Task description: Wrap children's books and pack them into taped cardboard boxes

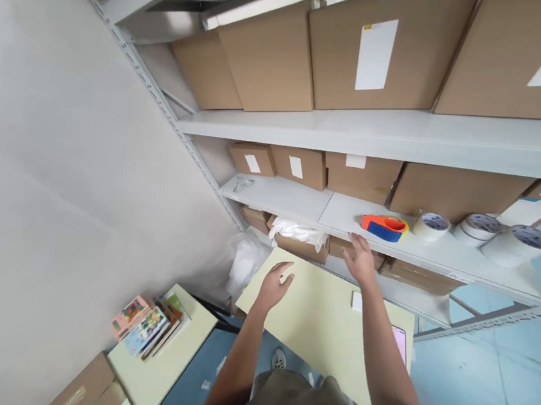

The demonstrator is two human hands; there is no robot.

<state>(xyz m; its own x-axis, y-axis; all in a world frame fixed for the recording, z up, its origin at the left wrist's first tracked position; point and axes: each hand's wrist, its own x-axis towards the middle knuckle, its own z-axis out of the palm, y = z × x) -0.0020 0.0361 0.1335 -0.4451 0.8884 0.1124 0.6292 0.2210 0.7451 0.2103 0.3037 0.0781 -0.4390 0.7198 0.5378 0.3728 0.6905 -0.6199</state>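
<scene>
My left hand (275, 285) is over the far left part of a pale yellow table (318, 318), fingers apart and holding nothing. Higher and to the right, my right hand (359, 257) reaches toward the shelf edge, its fingers spread and empty. Nearest to it on the shelf lies an orange and blue tape dispenser (384, 227), just beyond the fingertips to the right. Rolls of tape (431, 226) stand to the right of the dispenser. A small white object (357, 301) and a phone with a pink screen (399, 342) lie on the table, the phone partly behind my right forearm.
Grey metal shelving (389, 135) holds several cardboard boxes (269, 63). White plastic bags (245, 262) are bunched at the table's far left corner. On a second table (180, 357) at lower left sits a stack of books (154, 327). A wall (56, 167) closes off the left side.
</scene>
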